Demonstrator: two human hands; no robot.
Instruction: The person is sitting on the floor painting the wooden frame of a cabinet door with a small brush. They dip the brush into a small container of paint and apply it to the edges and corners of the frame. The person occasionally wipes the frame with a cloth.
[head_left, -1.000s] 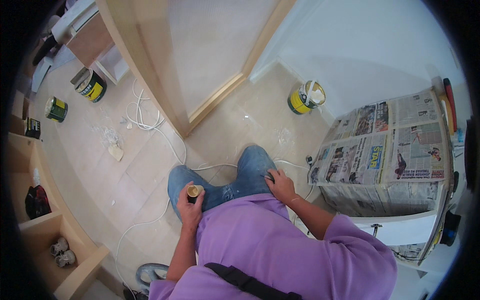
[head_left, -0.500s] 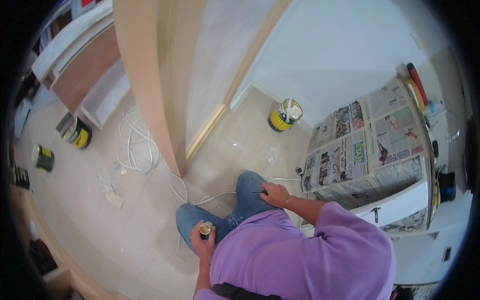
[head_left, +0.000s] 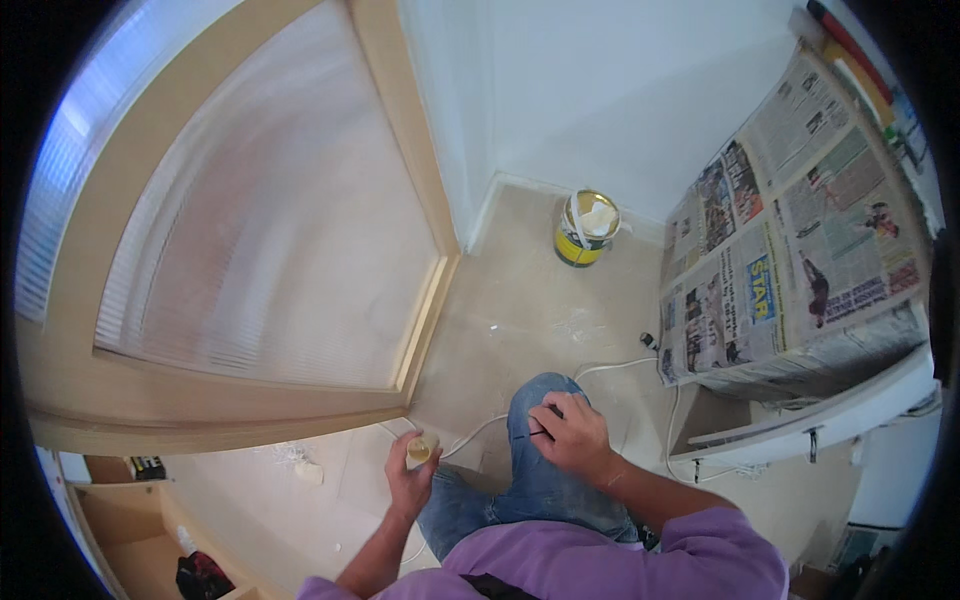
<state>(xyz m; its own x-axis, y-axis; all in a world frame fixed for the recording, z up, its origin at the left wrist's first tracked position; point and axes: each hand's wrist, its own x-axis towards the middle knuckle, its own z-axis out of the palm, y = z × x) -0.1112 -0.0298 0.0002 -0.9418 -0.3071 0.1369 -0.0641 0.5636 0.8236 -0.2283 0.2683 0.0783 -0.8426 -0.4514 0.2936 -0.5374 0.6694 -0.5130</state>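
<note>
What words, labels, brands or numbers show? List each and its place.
I won't copy wording, only place it.
Newspaper sheets: yellow title on blue and dark headlines readable; small print isn't.
Yellow-banded pail: lettering too blurred.
Dark container, lower left: too blurred.
Left hand's tan cup: none visible.

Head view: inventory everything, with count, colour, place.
cup: one, yellowish, lower centre
thin object: one, dark, lower centre
pail: one, black and yellow, near wall
panelled frame: one, pale wood, left
newspaper-covered cabinet: one, grey and white, right
long object: one, red, upper right
cable: count unclear, white, floor
scrap: one, cream, floor left
shelf: one, pale wood, lower left
bundle: one, dark and red, in shelf
jeans: one pair, blue, bottom
shirt: one, purple, bottom
left hand: one, bare, around cup
right hand: one, bare, holding thin object
</note>
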